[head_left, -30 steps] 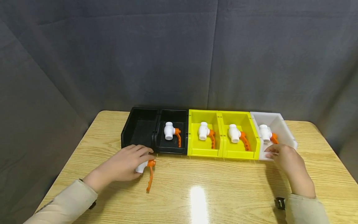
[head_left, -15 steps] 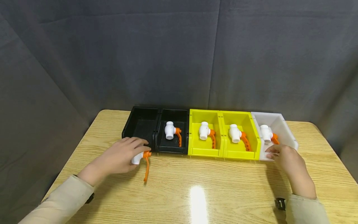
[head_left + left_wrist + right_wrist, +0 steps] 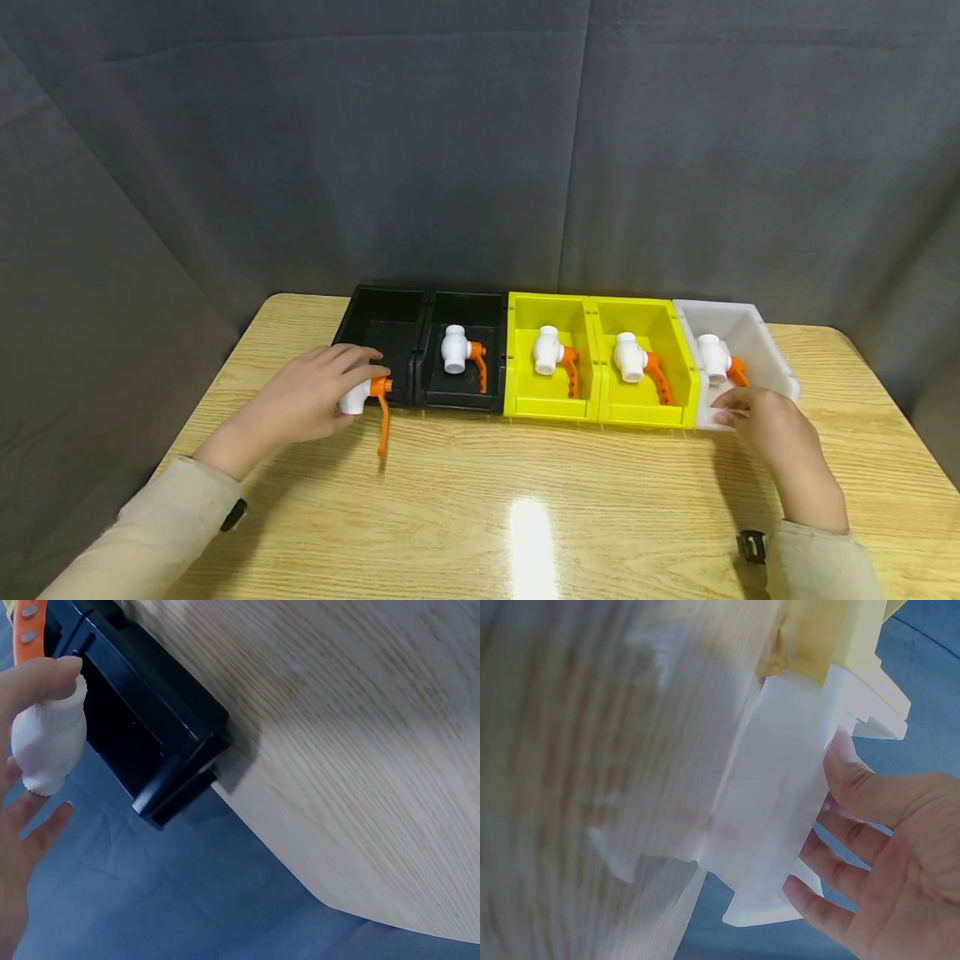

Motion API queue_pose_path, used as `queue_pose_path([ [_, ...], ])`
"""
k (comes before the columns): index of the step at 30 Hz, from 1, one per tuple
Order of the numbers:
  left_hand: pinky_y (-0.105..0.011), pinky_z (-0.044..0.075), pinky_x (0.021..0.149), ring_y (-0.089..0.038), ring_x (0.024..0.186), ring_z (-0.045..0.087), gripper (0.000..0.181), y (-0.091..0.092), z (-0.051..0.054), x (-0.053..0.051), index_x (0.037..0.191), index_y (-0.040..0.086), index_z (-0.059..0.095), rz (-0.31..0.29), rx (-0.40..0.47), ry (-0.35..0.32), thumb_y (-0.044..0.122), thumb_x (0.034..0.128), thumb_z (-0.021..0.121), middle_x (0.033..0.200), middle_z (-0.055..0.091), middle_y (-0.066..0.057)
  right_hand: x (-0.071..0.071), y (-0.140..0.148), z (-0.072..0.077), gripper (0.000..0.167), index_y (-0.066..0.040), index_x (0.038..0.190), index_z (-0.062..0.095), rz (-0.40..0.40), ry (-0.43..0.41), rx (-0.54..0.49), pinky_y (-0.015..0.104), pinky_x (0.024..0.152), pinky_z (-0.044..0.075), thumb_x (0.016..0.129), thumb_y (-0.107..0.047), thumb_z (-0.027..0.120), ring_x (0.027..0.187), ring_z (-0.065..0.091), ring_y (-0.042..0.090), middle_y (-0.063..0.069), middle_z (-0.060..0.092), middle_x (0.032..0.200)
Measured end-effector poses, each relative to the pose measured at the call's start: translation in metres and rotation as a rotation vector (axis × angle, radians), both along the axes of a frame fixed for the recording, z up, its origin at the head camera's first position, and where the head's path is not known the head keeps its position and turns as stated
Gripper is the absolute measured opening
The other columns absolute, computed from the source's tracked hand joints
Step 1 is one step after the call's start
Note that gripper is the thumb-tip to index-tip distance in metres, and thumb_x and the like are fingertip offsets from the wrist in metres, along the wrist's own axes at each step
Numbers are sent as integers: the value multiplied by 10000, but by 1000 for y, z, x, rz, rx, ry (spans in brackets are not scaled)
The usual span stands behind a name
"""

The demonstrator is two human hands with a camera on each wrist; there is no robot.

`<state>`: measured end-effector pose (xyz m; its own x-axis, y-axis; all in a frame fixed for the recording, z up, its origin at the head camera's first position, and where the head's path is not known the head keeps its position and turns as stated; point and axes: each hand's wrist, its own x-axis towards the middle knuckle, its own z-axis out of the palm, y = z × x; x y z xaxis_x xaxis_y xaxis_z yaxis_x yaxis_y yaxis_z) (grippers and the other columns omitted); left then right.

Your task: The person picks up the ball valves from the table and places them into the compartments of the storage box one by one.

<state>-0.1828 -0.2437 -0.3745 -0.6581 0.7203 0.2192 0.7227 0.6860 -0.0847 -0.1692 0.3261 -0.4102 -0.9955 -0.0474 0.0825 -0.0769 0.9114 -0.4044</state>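
My left hand [image 3: 307, 396] grips a white plastic ball valve [image 3: 352, 400] by its body, its orange lever [image 3: 384, 429] hanging down at the right. It is at the front edge of the far-left black bin [image 3: 386, 333], which shows no valve inside. In the left wrist view the thumb lies on the top end of the valve [image 3: 49, 742], fingers beneath. My right hand [image 3: 776, 442] rests at the front lip of the white bin [image 3: 768, 354]. Another valve [image 3: 714, 358] lies in that bin, just beyond the fingertips. In the right wrist view the fingers look loosely bent, holding nothing.
Between these bins stand a second black bin [image 3: 461, 398] and two yellow ones [image 3: 551, 407], each with one like valve lying inside. The row sits at the back of a wooden table [image 3: 465, 508], before a dark grey curtain [image 3: 480, 150].
My left hand has carried the ball valve back and to the left, toward the far-left black bin. The right hand stays in place at the white bin.
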Motion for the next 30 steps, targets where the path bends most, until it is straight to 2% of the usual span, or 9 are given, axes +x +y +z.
queue_pose_path([
  [8,-511,455,1000,-336,1212,540,620,-5,3,-14,1295,104,626,26,-12,24,185,730,867,1349,558,-122,-1,1,0,88,-33,914,734,2,-2,5,529,642,469,855,-93,762,830,632,420,204,700,933],
  [18,-522,425,1035,-339,1239,519,632,-4,7,-26,1320,109,618,62,-7,5,229,751,866,1375,538,-125,-1,1,-1,86,-34,914,733,-3,-7,-3,529,650,460,859,-96,758,818,617,415,214,683,931],
  [30,-520,430,1032,-355,1235,513,639,2,10,-46,1336,90,597,54,-8,-3,220,769,861,1385,520,-155,0,1,0,84,-39,913,733,-6,-14,-2,526,650,457,862,-102,755,835,619,424,203,689,934],
])
